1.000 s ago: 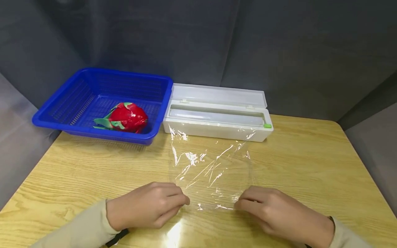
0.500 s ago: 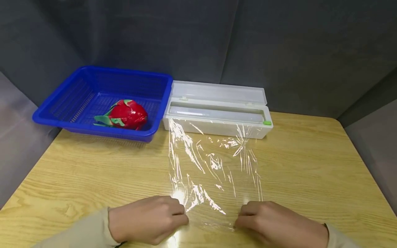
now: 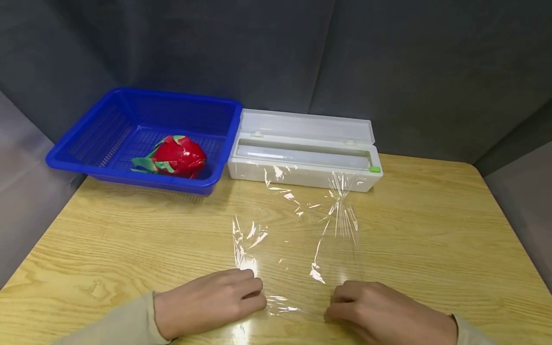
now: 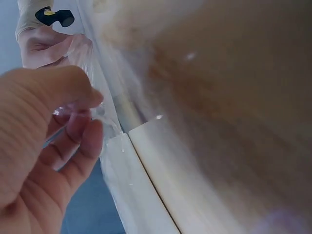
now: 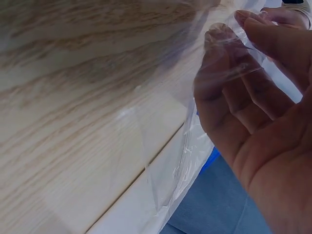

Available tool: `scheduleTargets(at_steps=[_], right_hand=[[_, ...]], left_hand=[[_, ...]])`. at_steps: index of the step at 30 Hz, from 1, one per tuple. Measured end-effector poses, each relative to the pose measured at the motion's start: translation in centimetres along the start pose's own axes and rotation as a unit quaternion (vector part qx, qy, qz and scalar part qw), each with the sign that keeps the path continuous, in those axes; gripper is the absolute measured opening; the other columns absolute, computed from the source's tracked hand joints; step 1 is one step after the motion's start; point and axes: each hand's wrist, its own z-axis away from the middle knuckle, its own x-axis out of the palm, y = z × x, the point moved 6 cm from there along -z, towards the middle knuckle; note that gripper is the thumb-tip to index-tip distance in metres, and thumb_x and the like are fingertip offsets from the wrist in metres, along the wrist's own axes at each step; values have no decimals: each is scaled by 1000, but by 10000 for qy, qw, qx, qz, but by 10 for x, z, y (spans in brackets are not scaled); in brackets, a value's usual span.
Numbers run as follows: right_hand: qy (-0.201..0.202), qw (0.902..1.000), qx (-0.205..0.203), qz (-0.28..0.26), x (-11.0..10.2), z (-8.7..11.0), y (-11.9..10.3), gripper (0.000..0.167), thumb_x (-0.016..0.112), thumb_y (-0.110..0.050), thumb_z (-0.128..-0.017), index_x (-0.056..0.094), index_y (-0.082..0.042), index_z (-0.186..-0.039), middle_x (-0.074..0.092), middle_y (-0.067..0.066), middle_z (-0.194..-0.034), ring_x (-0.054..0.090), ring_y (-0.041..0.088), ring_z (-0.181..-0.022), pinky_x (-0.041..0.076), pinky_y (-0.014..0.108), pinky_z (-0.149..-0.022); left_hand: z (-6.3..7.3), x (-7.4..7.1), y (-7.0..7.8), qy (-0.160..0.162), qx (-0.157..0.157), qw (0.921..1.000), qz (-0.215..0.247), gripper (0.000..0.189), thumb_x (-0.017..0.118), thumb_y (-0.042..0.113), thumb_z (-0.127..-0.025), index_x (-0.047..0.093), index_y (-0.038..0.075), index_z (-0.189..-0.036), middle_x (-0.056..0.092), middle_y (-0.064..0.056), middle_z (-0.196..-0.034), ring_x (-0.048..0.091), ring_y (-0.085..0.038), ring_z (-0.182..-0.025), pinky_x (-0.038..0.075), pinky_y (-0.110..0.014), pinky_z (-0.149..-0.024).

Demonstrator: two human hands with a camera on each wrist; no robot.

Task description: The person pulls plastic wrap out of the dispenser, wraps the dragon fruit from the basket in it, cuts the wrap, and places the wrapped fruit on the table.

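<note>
A clear sheet of plastic wrap stretches from the white wrap dispenser toward the front of the table. My left hand pinches its near left corner between thumb and fingers; in the left wrist view the left hand has the film at its fingertips. At the near right corner my right hand pinches the film too, and the right wrist view shows film draped over the fingers of the right hand. The dispenser's lid stands raised, with a roll inside and a green slider at its right end.
A blue plastic basket stands at the back left, against the dispenser's left end. In it lies a red dragon fruit with green tips. Dark cloth hangs behind the wooden table.
Both hands have drawn the wrap nearer to the front edge, mostly during the first half second. Lately they are almost still, while the film's creases have shifted. The dispenser and basket stay in place.
</note>
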Motion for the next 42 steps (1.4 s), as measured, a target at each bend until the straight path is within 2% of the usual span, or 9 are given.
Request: scheduleTargets(at_steps=[9, 17, 25, 27, 31, 37, 42], right_hand=[[60, 10000, 62, 12, 2, 0, 2, 15, 64, -22, -102, 70, -34, -109, 65, -21, -100, 56, -10, -93, 46, 5, -75], [46, 10000, 40, -30, 3, 0, 2, 20, 65, -18, -101, 69, -35, -111, 65, -22, -101, 56, -10, -94, 47, 6, -76], [-105, 9996, 218, -170, 6, 2, 4, 11, 65, -34, -102, 70, -35, -111, 65, -22, -102, 56, -10, -93, 47, 6, -73], [-83, 9996, 214, -135, 6, 2, 4, 11, 64, -36, -102, 70, -35, -111, 65, -22, -102, 56, -10, -93, 47, 6, -73], [-23, 9999, 155, -17, 6, 2, 4, 10, 66, -33, -101, 69, -35, -110, 64, -22, -101, 55, -10, -92, 47, 6, -73], [-206, 9993, 296, -138, 8, 3, 6, 17, 69, -26, -99, 70, -34, -115, 66, -20, -104, 56, -9, -94, 52, 10, -72], [-271, 9984, 436, -219, 9, 1, 5, 11, 65, -37, -101, 69, -34, -111, 61, -19, -100, 49, -9, -85, 44, 6, -68]], left_hand=[[1, 1, -1, -68, -7, 9998, -181, 7, 56, 18, -100, 60, 21, -103, 54, 11, -91, 48, -7, -86, 45, -19, -76], [-1, -1, -3, 67, -54, 9991, -417, 7, 54, 15, -99, 57, 20, -101, 53, 11, -85, 47, -7, -80, 43, -19, -71], [-1, 0, -6, 126, -181, 9981, -583, 6, 53, 15, -99, 58, 19, -100, 55, 10, -86, 48, -9, -78, 44, -21, -70], [0, 0, -6, 63, -178, 9979, -614, 6, 53, 16, -100, 58, 19, -99, 54, 10, -86, 47, -9, -78, 43, -21, -70], [1, 4, -7, -205, -193, 9974, -660, 4, 61, 16, -97, 60, 20, -98, 55, 10, -85, 47, -8, -78, 43, -21, -69], [4, 14, -11, -589, -271, 9964, -539, 12, 72, 17, -92, 62, 21, -98, 58, 10, -84, 48, -7, -78, 45, -20, -71], [5, 16, -14, -752, -335, 9952, -524, 14, 73, 18, -91, 63, 21, -100, 59, 10, -85, 51, -7, -79, 46, -20, -72]])
